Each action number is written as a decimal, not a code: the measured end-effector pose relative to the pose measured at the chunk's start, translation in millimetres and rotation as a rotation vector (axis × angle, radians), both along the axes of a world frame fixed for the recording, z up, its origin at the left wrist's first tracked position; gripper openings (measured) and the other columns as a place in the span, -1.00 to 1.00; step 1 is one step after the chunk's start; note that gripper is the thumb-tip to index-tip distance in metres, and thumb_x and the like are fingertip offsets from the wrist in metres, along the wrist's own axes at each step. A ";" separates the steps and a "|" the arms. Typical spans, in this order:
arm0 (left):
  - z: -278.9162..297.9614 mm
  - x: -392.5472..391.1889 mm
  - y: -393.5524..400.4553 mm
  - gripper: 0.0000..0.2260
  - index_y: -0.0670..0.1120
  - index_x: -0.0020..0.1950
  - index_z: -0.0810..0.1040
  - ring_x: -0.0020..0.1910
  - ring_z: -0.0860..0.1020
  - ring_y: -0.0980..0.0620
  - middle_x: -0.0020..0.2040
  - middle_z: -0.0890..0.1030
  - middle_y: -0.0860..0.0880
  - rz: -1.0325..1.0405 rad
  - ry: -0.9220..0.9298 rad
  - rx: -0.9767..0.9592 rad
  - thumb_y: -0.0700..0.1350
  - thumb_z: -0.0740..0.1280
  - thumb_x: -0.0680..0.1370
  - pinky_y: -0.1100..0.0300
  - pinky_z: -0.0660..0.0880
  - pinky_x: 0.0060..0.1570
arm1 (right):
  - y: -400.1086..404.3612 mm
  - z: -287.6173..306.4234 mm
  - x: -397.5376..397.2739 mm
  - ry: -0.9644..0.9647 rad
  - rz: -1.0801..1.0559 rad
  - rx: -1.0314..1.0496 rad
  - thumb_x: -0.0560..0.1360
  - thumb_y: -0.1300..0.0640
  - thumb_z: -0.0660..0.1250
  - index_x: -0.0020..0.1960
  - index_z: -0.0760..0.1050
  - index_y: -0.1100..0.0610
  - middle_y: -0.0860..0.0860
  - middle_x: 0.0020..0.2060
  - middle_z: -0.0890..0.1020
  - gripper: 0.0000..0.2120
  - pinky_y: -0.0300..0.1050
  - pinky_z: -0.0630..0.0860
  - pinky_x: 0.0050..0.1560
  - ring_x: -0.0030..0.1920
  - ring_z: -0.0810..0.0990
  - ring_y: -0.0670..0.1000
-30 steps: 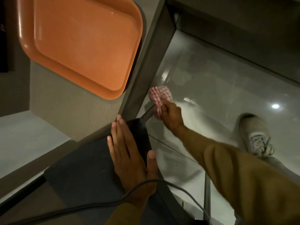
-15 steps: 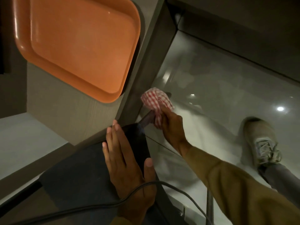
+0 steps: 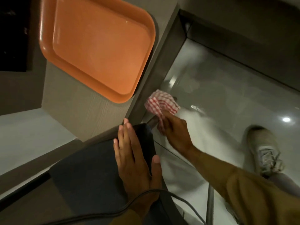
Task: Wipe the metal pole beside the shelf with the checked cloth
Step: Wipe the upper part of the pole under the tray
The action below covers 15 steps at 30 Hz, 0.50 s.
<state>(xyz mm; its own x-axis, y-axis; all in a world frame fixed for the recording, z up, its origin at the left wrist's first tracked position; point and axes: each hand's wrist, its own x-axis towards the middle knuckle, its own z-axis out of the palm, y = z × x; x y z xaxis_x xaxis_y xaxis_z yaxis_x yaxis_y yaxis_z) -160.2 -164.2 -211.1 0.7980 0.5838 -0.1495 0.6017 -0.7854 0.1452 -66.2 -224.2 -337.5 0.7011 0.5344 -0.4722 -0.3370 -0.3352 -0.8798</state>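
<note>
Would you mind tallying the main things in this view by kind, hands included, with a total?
Hands: 2, the left hand flat on the dark seat, the right hand gripping the cloth
Checked cloth: 1
Metal pole: 1
Orange tray: 1
Dark seat: 1
Cable: 1
Shoe: 1
Total: 8

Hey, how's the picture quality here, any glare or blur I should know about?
Head view: dim overall; bright light reflection on the glossy floor; right hand and checked cloth slightly motion-blurred; wide-angle lens tilts the orange tray.
</note>
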 end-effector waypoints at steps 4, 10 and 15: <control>0.7 2.1 -1.3 -0.23 -0.21 0.76 0.07 0.82 0.07 -0.07 0.79 0.17 -0.17 0.055 -0.017 -0.076 0.31 -0.15 0.74 0.01 -0.09 0.82 | -5.8 38.6 -21.9 0.048 -0.085 0.119 0.67 0.12 0.22 0.41 0.49 0.13 -0.09 0.16 0.64 -0.67 -0.48 0.53 0.12 0.12 0.59 -0.39; 0.6 1.6 -3.4 -0.25 -0.23 0.75 0.10 0.81 0.11 -0.09 0.78 0.18 -0.16 0.042 -0.014 -0.055 0.28 -0.17 0.75 0.00 -0.06 0.82 | 1.5 -23.0 -4.5 0.034 -0.016 -0.054 0.64 0.32 0.25 0.29 0.60 0.20 0.07 0.07 0.72 -0.72 -0.03 0.62 0.14 0.09 0.69 0.07; -6.5 -3.9 -0.4 -0.32 -0.18 0.77 0.14 0.81 0.09 0.04 0.79 0.22 -0.09 0.036 -0.045 -0.033 0.20 -0.07 0.75 0.04 -0.06 0.81 | 25.9 -86.8 18.8 0.014 -0.060 -0.198 0.61 0.39 0.23 0.26 0.58 0.35 0.06 0.24 0.56 -0.73 -0.72 0.27 0.11 0.23 0.45 -0.02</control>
